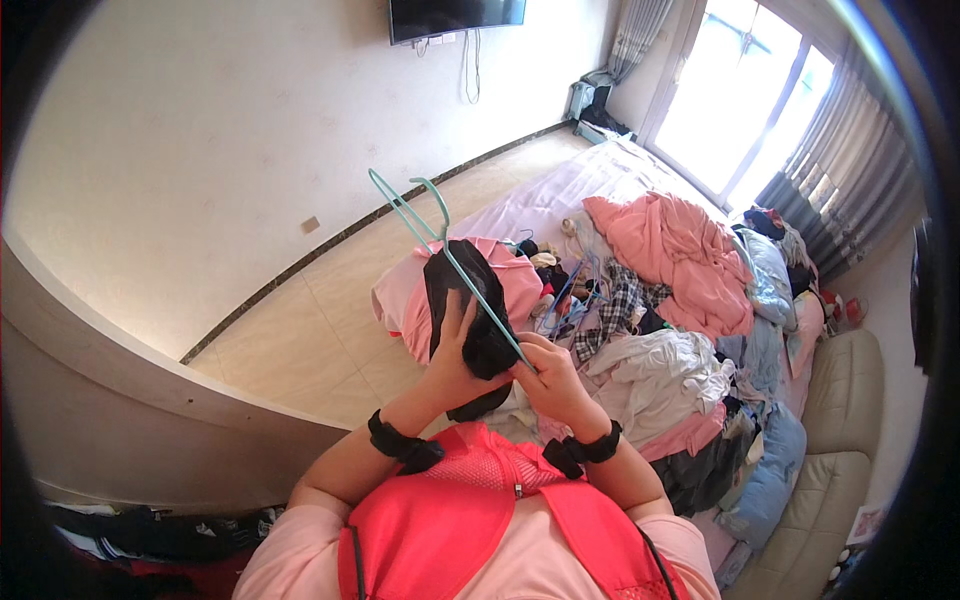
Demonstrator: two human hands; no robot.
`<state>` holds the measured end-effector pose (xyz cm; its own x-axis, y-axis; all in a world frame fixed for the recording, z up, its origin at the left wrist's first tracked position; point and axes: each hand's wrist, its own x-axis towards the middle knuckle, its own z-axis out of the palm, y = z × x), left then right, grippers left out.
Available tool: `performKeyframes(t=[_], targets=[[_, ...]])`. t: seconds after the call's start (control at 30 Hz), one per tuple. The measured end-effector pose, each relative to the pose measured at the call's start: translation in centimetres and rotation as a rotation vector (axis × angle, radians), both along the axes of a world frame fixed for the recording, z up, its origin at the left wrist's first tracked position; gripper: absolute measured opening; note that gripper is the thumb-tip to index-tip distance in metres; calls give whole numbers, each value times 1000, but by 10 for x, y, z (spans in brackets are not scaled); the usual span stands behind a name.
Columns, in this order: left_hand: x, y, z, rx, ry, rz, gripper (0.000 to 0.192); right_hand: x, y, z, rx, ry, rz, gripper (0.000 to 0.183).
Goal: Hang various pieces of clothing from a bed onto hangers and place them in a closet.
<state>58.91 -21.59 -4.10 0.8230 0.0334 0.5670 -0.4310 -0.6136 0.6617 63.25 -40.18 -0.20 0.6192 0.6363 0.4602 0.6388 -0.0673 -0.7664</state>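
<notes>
In front of my chest I hold a black garment (480,330) together with a mint-green clothes hanger (486,304). My left hand (459,360) grips the dark cloth from below, fingers spread up over it. The right end of the hanger is pinched by my right hand (551,375), beside the garment's lower edge. The hanger's hook points up and away, and part of the frame lies across the cloth. How far the hanger sits inside the garment is hidden.
A bed with a pale sheet (517,196) bears a pink blanket (682,255), a heap of white cloth (652,375), checked clothing (619,304) and several loose hangers (574,292). A beige leather headboard (840,390) stands right. Tiled floor (322,330) lies left, beyond a curved panel (172,427).
</notes>
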Motion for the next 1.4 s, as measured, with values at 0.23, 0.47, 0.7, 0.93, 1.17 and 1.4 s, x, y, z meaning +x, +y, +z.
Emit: performKeyframes(t=[0.23, 0.47, 0.7, 0.93, 1.17, 1.4], targets=[[16, 41, -21, -209, 144, 9, 75, 1, 0, -6, -17, 87, -42, 12], [37, 66, 33, -1720, 225, -423, 37, -3, 3, 3, -191, 48, 38, 16], [70, 17, 68, -1754, 32, -458, 30, -3, 7, 5, -158, 265, 78, 19], [110, 0, 27, -505, 292, -262, 36, -7, -3, -13, 26, 687, 135, 25], [77, 20, 55, -972, 431, -468, 38, -3, -24, -17, 222, 909, -2, 25], [57, 58, -24, -938, 245, 2, 33, 0, -39, -3, 204, 818, 70, 26]])
